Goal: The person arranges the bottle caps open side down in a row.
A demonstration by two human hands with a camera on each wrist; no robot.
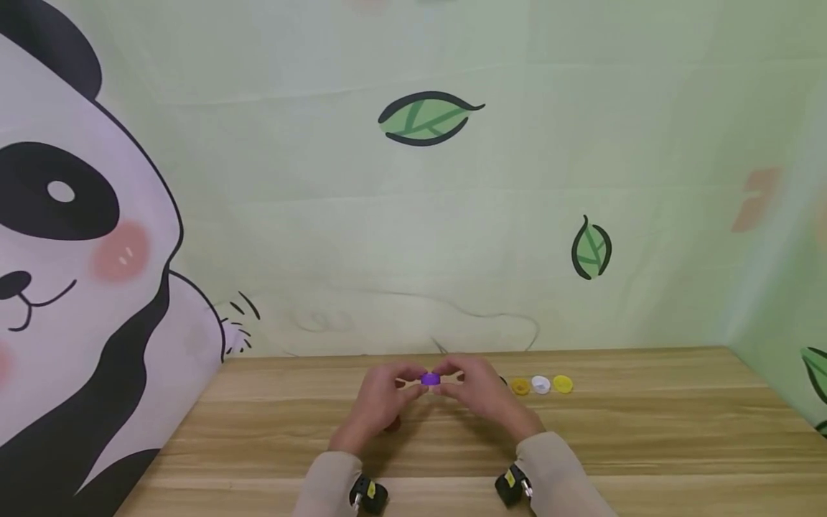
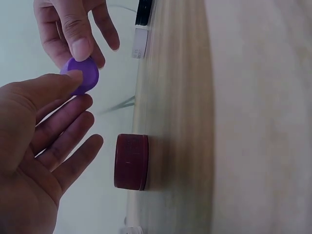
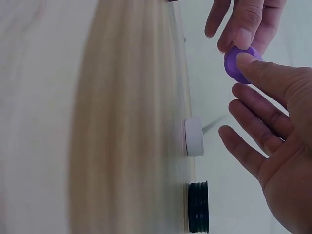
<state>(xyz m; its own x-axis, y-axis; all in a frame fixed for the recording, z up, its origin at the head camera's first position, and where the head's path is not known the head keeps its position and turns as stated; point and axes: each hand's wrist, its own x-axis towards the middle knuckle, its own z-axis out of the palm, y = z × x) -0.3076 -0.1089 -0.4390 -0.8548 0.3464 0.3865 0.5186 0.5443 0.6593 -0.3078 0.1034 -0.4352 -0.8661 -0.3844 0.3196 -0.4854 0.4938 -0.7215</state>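
A round purple bottle cap [image 1: 430,378] is held up between both hands above the wooden table. My left hand [image 1: 380,398] pinches its left side between thumb and fingers, and my right hand [image 1: 483,391] pinches its right side in the same way. In the left wrist view the thumb lies across the flat face of the purple cap [image 2: 89,78], while the other fingers spread out below it. The right wrist view likewise has the thumb against the purple cap [image 3: 234,66].
Right of the hands, an amber cap [image 1: 520,387], a white cap [image 1: 540,385] and a yellow cap [image 1: 563,384] lie in a row. A dark red cap [image 2: 131,162] and a ridged black cap [image 3: 199,207] stand on the table [image 1: 646,431]. A printed cloth backdrop [image 1: 323,215] rises behind.
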